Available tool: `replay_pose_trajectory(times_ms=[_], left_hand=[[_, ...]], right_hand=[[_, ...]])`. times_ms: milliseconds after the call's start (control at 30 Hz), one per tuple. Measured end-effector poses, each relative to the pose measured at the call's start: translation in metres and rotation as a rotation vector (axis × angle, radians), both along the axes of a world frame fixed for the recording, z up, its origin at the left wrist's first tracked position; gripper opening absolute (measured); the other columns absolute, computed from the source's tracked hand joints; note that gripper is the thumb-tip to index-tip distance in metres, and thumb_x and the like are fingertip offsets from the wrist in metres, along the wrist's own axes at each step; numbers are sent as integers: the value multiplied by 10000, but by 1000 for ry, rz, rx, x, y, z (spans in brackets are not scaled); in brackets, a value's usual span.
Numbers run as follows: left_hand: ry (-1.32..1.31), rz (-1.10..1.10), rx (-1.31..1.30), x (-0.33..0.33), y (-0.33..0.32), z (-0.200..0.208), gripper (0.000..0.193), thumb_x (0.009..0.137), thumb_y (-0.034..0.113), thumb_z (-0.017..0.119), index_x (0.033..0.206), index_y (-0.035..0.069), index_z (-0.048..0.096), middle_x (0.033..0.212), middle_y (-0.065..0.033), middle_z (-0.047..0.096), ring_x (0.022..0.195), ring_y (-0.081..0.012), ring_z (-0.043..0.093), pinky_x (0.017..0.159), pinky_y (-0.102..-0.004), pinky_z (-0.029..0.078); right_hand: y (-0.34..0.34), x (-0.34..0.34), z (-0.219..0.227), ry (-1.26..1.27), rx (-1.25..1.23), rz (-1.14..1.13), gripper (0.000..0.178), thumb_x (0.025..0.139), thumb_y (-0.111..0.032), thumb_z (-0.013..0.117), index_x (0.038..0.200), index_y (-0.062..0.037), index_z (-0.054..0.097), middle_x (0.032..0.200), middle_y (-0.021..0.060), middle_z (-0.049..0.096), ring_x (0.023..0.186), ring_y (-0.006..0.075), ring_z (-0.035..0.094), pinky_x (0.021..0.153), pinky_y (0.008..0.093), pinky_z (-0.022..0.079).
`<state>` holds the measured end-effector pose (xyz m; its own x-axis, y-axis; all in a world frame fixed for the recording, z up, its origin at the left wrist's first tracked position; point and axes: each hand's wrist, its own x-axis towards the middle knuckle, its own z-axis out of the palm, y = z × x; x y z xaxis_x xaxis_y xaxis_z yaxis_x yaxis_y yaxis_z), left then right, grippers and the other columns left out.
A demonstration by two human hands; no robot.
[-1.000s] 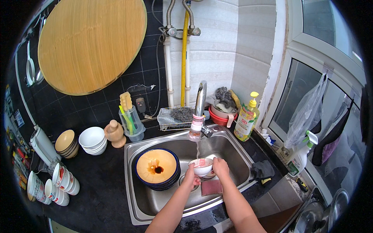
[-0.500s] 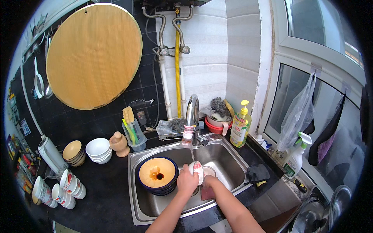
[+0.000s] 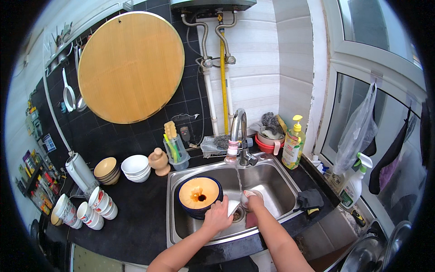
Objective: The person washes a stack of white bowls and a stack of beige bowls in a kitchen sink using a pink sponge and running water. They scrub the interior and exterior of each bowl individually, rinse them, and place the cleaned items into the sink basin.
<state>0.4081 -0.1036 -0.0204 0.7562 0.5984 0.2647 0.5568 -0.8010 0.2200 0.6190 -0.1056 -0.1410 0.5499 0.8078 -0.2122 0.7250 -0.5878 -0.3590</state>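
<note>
My left hand [image 3: 217, 217] is closed on a small white bowl [image 3: 233, 207], which tilts over the sink beside a stack of bowls. Farther right, my right hand [image 3: 255, 204] reaches into the basin with its fingers curled round another small pale bowl [image 3: 247, 195]. Water runs from the chrome faucet [image 3: 237, 131] onto that bowl. Below the right wrist a dull red cloth [image 3: 251, 220] lies in the steel sink [image 3: 281, 199], next to the drain [image 3: 237, 215]. The stacked dark-rimmed bowls [image 3: 192, 190] stand at the sink's left; the top one is tan inside with dark liquid.
Left on the black counter [image 3: 140, 217] stand small printed cups [image 3: 102, 201], white bowls [image 3: 136, 167], tan bowls [image 3: 107, 170] and a wooden mortar [image 3: 159, 162]. A yellow-capped soap bottle [image 3: 293, 147], dark gloves [image 3: 310, 200] and a spray bottle [image 3: 355, 183] are at right.
My left hand has drawn the white bowl away from the water stream, leftward and nearer. My right hand has come up under the stream with the other bowl. The view has shifted.
</note>
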Motion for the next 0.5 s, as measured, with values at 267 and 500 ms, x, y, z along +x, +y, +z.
replay_pose_trajectory(times_ms=[267,500], left_hand=[[-81,-126,216,-28,-1,5,736,633,282,678,1232,-19,374,796,-162,505,707,-299,566,523,-374,500],[-124,-210,277,-58,5,10,771,594,250,694,1249,-9,382,803,-139,485,713,-269,548,516,-341,486]], right_hand=[[20,14,-24,186,470,-303,369,814,-334,565,1007,-22,593,976,206,611,936,368,568,828,435,423],[46,44,-79,1074,852,-386,456,850,-272,577,1115,90,498,1032,178,584,933,261,573,777,338,465]])
